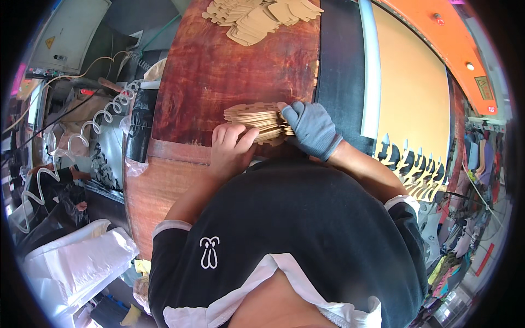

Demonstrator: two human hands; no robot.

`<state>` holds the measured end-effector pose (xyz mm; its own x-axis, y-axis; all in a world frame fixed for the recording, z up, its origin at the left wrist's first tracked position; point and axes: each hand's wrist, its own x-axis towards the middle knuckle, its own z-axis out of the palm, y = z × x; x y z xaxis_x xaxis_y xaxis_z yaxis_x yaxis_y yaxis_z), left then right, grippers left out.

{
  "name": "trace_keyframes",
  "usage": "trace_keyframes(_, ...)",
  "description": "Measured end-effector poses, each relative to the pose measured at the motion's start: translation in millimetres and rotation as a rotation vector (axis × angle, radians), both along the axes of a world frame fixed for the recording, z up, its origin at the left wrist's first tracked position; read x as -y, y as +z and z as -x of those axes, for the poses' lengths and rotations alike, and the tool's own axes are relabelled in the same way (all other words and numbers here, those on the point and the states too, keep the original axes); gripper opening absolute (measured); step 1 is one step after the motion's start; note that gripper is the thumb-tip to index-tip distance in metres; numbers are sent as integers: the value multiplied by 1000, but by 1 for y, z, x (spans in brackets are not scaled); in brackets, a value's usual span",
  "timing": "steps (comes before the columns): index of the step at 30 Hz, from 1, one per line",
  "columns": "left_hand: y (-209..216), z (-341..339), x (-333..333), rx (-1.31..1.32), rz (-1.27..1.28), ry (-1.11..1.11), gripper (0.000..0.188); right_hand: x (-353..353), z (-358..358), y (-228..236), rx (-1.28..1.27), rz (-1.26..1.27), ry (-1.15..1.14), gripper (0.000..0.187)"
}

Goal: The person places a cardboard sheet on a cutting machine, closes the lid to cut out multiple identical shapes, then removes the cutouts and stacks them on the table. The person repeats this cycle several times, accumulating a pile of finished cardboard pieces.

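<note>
Between my two hands, near the front of the red-brown table (235,71), stands a thick stack of thin tan cut-out pieces (252,115). Their layered edges face me, slightly fanned. My left hand (232,146), bare, is closed on the near left side of the stack, thumb against the edges. On the right side, my right hand (313,128) in a grey glove grips the stack's end, its thumb on top. The fingertips under the stack are hidden. Farther back on the table lies a loose pile of similar tan pieces (262,19).
To the right, a tan sheet (413,71) with cut-outs at its near end lies beside an orange machine (462,44). A clear coiled hose (101,117) hangs at left. Another person's hand (82,175) shows at far left, above white plastic-wrapped bundles (87,262).
</note>
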<state>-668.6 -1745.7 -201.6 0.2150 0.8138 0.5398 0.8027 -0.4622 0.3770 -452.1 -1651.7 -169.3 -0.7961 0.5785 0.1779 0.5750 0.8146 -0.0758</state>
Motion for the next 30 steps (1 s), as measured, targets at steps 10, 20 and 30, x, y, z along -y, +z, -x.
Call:
trace_keyframes(10,0,8,-33,119,448,23,80,0,2,6,50,114,-43,59)
trace_keyframes(20,27,11,-35,87,471,-90,87,2,-3,33,-4,211,-23,63)
trace_keyframes(30,1,7,-35,377,548,-95,93,10,10,26,-180,51,45,88)
